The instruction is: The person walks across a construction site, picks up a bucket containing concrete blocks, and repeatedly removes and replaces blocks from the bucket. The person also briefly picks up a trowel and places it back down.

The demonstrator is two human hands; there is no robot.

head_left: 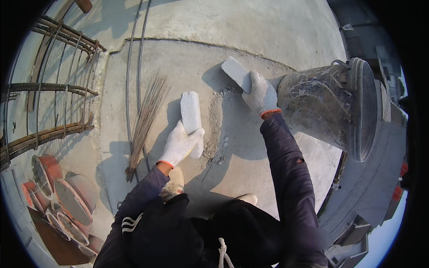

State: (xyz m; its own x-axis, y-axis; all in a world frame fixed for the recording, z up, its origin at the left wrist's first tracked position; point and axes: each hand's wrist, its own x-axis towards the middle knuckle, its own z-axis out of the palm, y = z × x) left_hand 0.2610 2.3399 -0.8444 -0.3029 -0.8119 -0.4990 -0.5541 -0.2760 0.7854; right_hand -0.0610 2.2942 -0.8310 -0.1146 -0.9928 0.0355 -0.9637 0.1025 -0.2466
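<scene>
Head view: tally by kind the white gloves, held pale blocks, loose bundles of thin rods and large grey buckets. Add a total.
White gloves: 2
Held pale blocks: 2
Bundle of thin rods: 1
Large grey bucket: 1
Total: 6

Left block (pixel 191 111): in left hand (pixel 182 142), nearer than the other.
Right block (pixel 236 73): in right hand (pixel 260 94), farther out, to the right.
Debris (pixel 214 127): on floor (pixel 250 178), just right of left block, nearer than right block.
Big bucket (pixel 315 96): right side, just right of right hand.
Rod bundle (pixel 149 114): left of left block, lying across two long bars (pixel 134 67).
Rebar cage (pixel 65 87): far left, left of bars.
Bucket cluster (pixel 77 196): near left, on cage's near side.
</scene>
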